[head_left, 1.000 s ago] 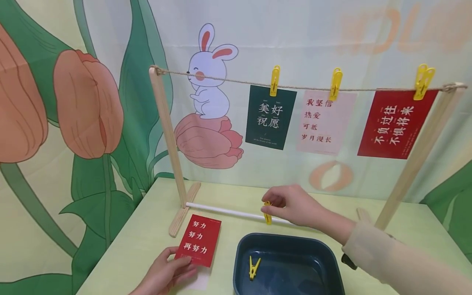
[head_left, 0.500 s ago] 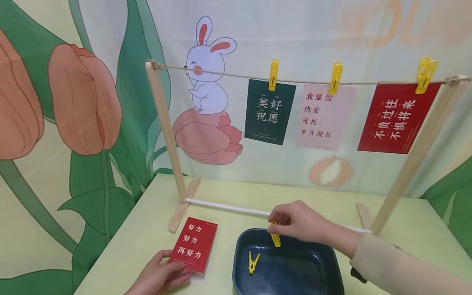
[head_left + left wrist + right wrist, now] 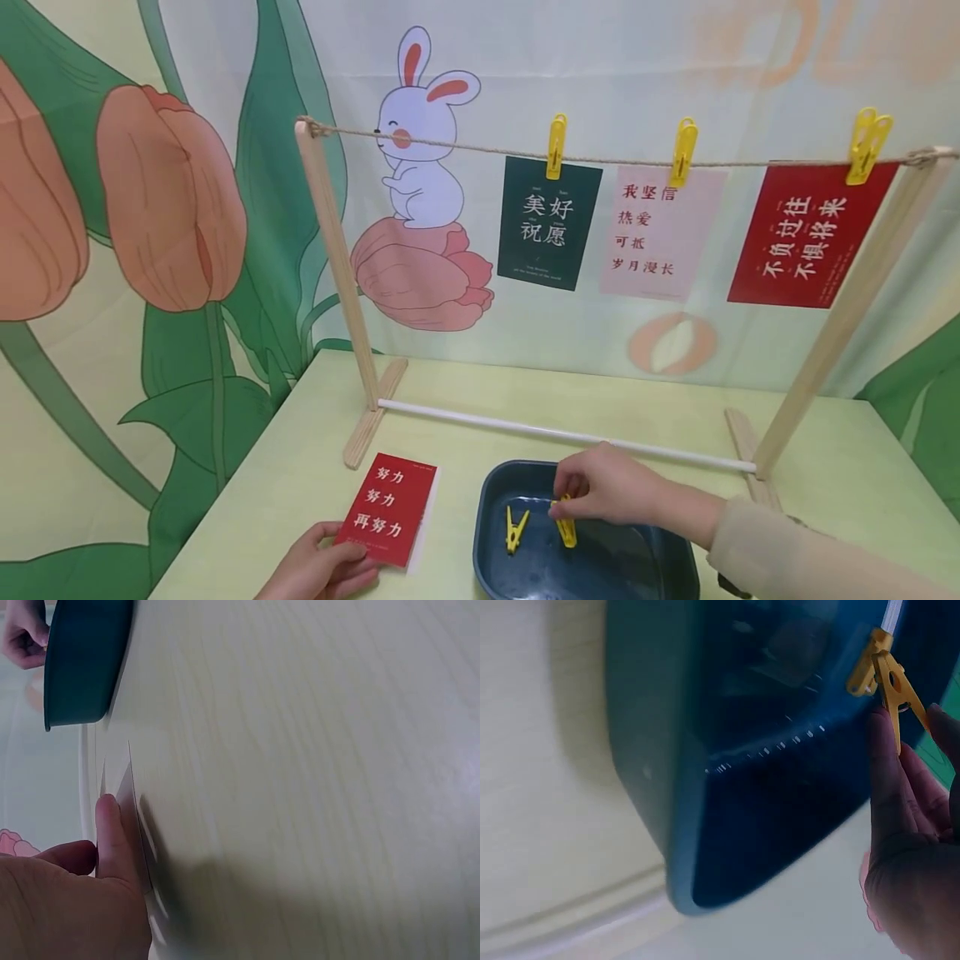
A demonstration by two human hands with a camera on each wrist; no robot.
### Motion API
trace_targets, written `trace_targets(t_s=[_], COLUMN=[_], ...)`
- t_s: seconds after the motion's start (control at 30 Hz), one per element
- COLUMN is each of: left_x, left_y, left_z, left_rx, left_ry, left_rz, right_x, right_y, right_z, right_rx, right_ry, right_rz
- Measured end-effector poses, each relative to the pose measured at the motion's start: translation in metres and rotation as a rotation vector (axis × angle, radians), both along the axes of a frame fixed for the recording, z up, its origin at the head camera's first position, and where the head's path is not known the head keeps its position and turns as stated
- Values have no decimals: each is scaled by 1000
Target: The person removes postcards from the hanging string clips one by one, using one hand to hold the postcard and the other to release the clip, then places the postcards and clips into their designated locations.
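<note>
My left hand [image 3: 322,562] pinches the lower left corner of a red card [image 3: 390,510] with white characters. A pale card [image 3: 422,533] peeks out along its right side. Seen edge-on in the left wrist view, the cards lie between thumb and fingers, close over the table. My right hand [image 3: 618,487] is over the dark blue basin [image 3: 480,542], pinching a yellow clothespin [image 3: 567,533] that points downward. Another yellow clothespin [image 3: 515,531] sits in the basin to its left. The right wrist view shows thumb and fingers on the held clothespin's [image 3: 896,690] handles.
Behind the basin stands a wooden frame [image 3: 337,267] with a twine line [image 3: 465,148]. A green card [image 3: 550,258], a pink card [image 3: 660,242] and a red card with sideways characters [image 3: 810,233] hang by yellow clothespins. A white rod [image 3: 487,421] joins the feet.
My right hand has moved down and toward me with its clothespin, from above the rod to over the basin. My left hand and the red card have shifted slightly toward me and left.
</note>
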State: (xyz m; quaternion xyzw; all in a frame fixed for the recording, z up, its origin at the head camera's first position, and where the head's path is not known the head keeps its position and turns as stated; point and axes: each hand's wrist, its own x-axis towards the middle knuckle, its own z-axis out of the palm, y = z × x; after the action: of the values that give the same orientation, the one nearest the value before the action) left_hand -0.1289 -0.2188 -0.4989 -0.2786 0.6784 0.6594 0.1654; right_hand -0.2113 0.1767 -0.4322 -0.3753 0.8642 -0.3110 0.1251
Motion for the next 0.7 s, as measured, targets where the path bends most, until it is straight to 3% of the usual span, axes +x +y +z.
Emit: trace_targets(t_s=[0.27,0.5,0.7], left_x=[1,2,3], left_y=[1,0,0], left_z=[0,0,0], left_rx=[-24,-75,-88], left_ry=[-43,-29,-7], left_rz=[-53,-76,-72], right_x=[-2,-4,-7], right_y=[-5,-10,-10], right_z=[-20,-25,-29], right_rx=[36,64,72], right_ry=[-6,50,38], right_rz=[16,-6,-50])
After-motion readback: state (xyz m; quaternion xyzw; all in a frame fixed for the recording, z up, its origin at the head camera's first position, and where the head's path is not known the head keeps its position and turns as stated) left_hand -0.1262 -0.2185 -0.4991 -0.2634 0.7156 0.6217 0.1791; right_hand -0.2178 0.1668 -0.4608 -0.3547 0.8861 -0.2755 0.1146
